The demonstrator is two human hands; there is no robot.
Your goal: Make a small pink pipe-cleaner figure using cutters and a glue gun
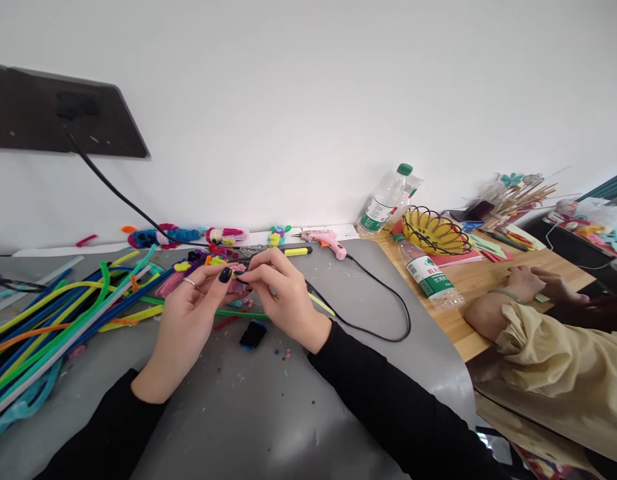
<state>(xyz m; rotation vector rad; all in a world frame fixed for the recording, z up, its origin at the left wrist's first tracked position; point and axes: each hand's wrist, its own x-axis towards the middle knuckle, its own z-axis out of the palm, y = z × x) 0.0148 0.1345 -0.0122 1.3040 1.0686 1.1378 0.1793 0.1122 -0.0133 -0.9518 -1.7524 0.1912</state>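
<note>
Both hands meet above the grey mat (223,413). My left hand (191,313) is closed around a small pink pipe-cleaner piece (237,285), mostly covered by fingers. At that piece, my right hand (286,293) pinches with thumb and forefinger; what lies between those fingertips is too small to make out. Just beyond are finished-looking pipe-cleaner figures: a blue and red one (163,236), a pink one (226,237) and a green and blue one (277,235). Below the hands lies a small black and blue block (253,335). Loose colourful pipe cleaners (78,313) spread to the left.
A pink glue gun (326,241) with a black cord (408,313) lies behind my right hand, near a yellow-handled cutter (297,251). Plastic bottles (378,212) and a yellow basket (433,230) are on the wooden table (471,327). Another person's hands (543,285) rest there.
</note>
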